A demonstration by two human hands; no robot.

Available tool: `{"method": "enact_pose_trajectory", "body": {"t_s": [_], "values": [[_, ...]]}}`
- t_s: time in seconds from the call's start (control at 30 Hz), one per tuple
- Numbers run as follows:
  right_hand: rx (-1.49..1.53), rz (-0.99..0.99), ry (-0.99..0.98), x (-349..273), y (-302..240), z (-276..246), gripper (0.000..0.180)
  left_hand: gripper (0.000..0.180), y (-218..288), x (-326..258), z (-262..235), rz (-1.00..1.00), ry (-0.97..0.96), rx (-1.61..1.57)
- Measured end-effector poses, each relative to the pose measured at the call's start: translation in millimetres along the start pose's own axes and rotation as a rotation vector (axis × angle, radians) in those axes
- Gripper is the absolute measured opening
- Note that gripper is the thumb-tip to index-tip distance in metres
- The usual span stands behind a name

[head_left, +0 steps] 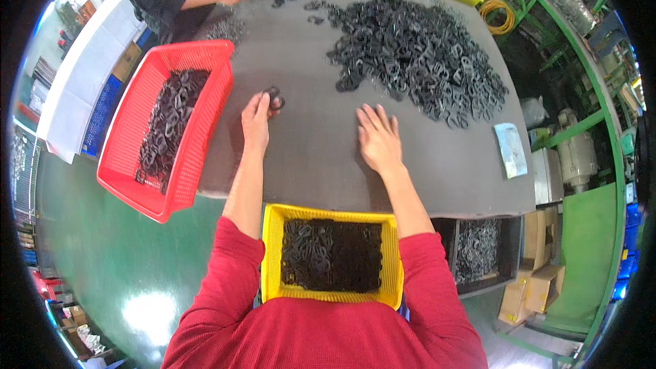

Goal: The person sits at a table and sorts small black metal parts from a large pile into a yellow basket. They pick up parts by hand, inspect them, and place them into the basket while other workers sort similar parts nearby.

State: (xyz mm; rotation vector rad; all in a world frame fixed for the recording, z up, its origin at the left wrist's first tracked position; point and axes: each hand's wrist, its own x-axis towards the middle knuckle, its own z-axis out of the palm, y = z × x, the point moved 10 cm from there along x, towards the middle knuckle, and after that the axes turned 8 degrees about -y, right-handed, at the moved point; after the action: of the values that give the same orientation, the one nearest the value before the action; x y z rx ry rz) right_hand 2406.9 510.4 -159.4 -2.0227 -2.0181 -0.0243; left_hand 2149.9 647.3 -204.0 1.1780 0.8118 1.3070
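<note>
Black plastic buckle (pixel 275 98) in left hand (pixel 256 121), right hand (pixel 378 140) flat on table (pixel 314 150)

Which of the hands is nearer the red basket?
Left. The left hand, holding a small black plastic part, is just right of the red basket. The right hand lies flat on the grey table, farther right.
</note>
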Motion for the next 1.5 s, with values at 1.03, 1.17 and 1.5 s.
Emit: {"method": "enact_pose_trajectory", "body": {"t_s": [1.03, 1.17, 1.5], "values": [[0.171, 0.310, 0.237, -128, 115, -95, 0.044, 0.048, 6, 37, 121, 0.228, -0.364, 1.004], [0.220, 0.257, 0.039, -15, 69, -22, 0.092, 0.059, -38, 119, 136, 0.119, -0.325, 1.161], [0.159, 0.276, 0.115, 94, 67, 0, 0.122, 0.046, -56, 164, 241, 0.222, -0.617, 0.876]]}}
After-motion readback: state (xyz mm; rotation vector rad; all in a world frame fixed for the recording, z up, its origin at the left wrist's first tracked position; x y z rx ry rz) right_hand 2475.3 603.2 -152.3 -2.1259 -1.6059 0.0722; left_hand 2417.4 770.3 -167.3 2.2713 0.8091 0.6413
